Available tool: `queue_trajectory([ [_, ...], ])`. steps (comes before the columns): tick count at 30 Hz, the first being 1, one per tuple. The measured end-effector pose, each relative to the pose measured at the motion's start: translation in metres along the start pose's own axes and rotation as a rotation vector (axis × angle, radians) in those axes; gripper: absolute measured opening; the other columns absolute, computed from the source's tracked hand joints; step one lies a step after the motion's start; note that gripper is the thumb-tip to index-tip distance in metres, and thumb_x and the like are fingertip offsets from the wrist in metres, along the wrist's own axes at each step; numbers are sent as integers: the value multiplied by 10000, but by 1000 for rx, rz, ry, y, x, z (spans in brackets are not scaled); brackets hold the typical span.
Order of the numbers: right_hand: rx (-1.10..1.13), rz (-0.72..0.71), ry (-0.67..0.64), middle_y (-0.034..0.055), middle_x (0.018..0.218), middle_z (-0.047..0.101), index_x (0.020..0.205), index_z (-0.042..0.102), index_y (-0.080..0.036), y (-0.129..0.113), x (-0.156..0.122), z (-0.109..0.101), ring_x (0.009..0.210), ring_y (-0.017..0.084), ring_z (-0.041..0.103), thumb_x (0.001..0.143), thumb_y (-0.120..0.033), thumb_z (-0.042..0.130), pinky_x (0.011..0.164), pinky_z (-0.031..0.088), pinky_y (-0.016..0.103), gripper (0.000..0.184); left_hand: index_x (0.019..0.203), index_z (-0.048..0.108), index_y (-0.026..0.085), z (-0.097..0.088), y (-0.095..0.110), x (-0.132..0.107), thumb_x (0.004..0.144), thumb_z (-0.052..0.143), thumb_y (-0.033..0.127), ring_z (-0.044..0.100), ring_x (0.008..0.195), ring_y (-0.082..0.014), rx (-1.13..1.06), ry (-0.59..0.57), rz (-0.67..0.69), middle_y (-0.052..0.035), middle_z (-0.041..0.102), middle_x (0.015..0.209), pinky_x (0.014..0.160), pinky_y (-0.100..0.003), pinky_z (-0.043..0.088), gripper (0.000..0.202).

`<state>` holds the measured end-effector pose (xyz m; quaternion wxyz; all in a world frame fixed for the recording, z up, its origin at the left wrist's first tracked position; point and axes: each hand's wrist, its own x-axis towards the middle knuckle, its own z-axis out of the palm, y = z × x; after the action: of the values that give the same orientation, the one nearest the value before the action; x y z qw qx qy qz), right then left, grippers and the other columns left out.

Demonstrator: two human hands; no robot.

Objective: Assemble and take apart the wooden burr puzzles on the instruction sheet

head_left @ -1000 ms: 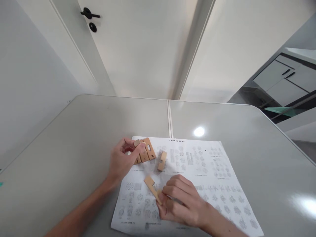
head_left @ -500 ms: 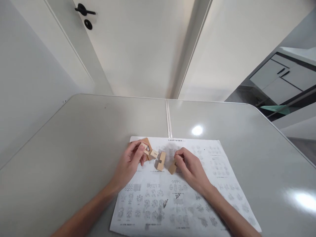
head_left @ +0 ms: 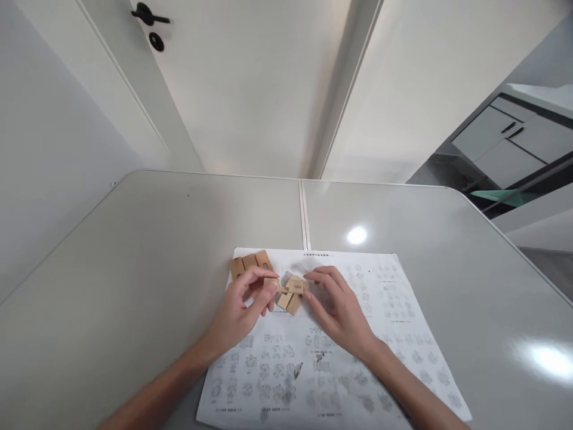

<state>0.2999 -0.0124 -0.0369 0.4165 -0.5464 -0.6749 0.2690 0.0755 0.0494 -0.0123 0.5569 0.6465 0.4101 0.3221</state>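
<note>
Both hands meet over a printed instruction sheet on the grey table. My left hand pinches a small notched wooden piece between thumb and fingers. My right hand pinches another wooden piece by its right end. The two pieces touch each other above a third wooden piece lying on the sheet. A row of joined wooden blocks rests at the sheet's upper left corner, just beyond my left fingers.
The table has a seam running away from me down its middle. A white door with a black handle stands behind the table. Grey cabinets are at the far right.
My right hand carried its wooden piece from the sheet's lower part up to the left hand's piece, and the two pieces now touch. The left hand let the row of blocks down onto the sheet.
</note>
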Motion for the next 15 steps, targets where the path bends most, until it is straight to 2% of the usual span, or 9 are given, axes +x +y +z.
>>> queue_trajectory([
  [4, 191, -84, -31, 59, 1018, 658, 1287, 596, -291, -5, 0, -4, 909, 233, 620, 1016, -307, 616, 814, 527, 391, 272, 1043, 647, 214, 4, -3, -5, 1010, 616, 413, 619, 650, -136, 138, 45, 75, 9, 646, 768, 630, -279, 500, 205],
  [9, 282, 29, -9, 36, 890, 663, 1145, 653, -256, -7, 1, -5, 782, 196, 605, 1066, -366, 532, 722, 515, 340, 182, 1123, 646, 241, 8, -6, -7, 995, 663, 384, 668, 790, -167, 345, -21, 268, -25, 717, 939, 706, -299, 538, 192],
  [11, 268, 107, 13, 32, 872, 650, 1107, 655, -244, -7, 3, -8, 776, 191, 606, 1090, -390, 464, 711, 505, 327, 241, 1205, 613, 259, 7, -6, -5, 969, 713, 392, 681, 949, -202, 456, -43, 360, -42, 717, 1073, 838, -351, 559, 289],
  [13, 208, 177, 45, 22, 839, 635, 1045, 651, -236, -6, 6, -12, 733, 179, 584, 1106, -403, 407, 672, 476, 308, 302, 1285, 575, 272, 5, -7, -3, 945, 752, 389, 642, 1151, -250, 575, -59, 437, -67, 685, 1233, 1002, -428, 523, 401],
  [15, 124, 207, 53, 12, 797, 620, 970, 633, -230, -3, 8, -15, 679, 168, 552, 1115, -395, 370, 631, 441, 298, 343, 1347, 544, 277, 4, -9, 0, 933, 768, 378, 593, 1259, -279, 675, -81, 485, -80, 656, 1328, 1091, -476, 474, 482],
])
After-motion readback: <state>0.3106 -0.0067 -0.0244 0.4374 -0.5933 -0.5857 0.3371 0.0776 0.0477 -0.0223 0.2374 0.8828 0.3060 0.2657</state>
